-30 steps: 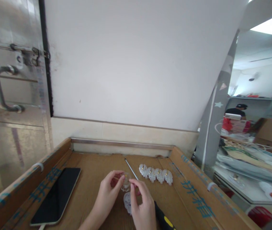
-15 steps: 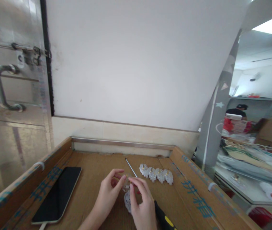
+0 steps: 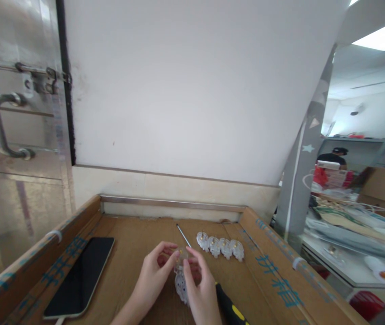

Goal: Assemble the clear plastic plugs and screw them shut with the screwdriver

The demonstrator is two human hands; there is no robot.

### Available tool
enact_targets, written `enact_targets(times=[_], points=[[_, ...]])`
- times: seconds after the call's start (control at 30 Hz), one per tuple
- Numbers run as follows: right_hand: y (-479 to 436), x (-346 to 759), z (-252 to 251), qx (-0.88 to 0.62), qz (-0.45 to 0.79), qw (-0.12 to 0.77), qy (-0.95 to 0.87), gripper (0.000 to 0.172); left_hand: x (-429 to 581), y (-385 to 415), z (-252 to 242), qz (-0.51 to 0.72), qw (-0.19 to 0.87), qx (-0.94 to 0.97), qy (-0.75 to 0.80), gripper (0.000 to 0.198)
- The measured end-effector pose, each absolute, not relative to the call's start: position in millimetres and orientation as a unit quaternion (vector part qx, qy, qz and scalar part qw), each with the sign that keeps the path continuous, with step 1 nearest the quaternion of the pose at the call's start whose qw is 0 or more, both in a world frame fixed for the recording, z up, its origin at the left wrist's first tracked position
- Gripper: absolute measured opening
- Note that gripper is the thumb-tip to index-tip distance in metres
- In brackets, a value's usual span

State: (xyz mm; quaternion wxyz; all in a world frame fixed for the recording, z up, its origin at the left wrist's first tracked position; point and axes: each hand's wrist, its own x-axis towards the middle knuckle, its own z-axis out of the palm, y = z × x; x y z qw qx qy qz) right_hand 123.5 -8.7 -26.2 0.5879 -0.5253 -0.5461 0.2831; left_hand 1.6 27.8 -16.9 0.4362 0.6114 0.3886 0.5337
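Note:
My left hand [image 3: 157,271] pinches a small clear plastic part [image 3: 182,257] between thumb and fingers, with a tiny brass-coloured piece showing at its top. My right hand [image 3: 199,282] closes on the same part from the other side; its fingertips partly cover it. Below, between the wrists, lies a round clear plastic piece [image 3: 180,286] with dark dots, partly hidden by my right hand. A screwdriver lies beneath my right hand, its metal shaft [image 3: 183,235] pointing away and its black and yellow handle [image 3: 229,308] coming out at the right.
Several clear plastic pieces [image 3: 219,246] with brass-coloured centres lie in a row to the right. A phone [image 3: 81,276] with a cable rests at left. Cardboard walls [image 3: 280,266] edge the work surface. A metal door [image 3: 19,126] stands left; a person [image 3: 334,156] is far right.
My right hand's fingertips have shifted slightly up and spread around the clear part, where they pinched close together before. My left hand stays nearly still. The view has shifted slightly.

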Motion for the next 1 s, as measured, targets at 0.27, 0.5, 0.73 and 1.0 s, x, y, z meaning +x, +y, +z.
enact_targets(times=[0.27, 0.5, 0.73, 1.0], points=[[-10.0, 119.8, -20.0, -0.490, 0.314, 0.665, -0.468, 0.040, 2.1, 27.4, -10.9, 0.540, 0.468, 0.583, 0.386, 0.039], [4.0, 129.6, -31.6, -0.413, 0.507, 0.653, -0.382, 0.047, 4.9, 22.7, -2.6, 0.517, 0.505, 0.596, 0.351, 0.040], [3.1, 126.9, -27.1, -0.363, 0.627, 0.611, -0.320, 0.058, 5.0, 22.1, -5.0, 0.505, 0.497, 0.621, 0.335, 0.036], [-0.1, 129.0, -14.8, -0.359, 0.628, 0.615, -0.315, 0.043, 4.4, 17.1, 0.6, 0.483, 0.444, 0.659, 0.368, 0.030]])
